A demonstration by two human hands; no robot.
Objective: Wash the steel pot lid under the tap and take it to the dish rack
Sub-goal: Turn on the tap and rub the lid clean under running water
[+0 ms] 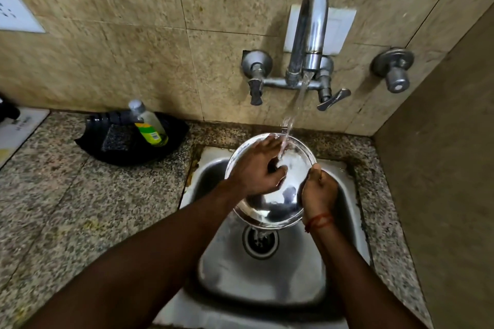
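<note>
Under the tap (310, 29), we are holding the lid (292, 176) tilted with the right hand (318, 191); left hand (254, 168) rubbing, grip unclear.

Two bare forearms, left forearm (149, 243) and right forearm (355, 270), uncovered from the near edge of the frame right up to the hands. A thin red-orange thread band (319, 222), several strands wound together, circles the right arm just on the near side of the right hand (318, 189). The left hand (256, 168) is bare, with nothing worn on it.
</note>
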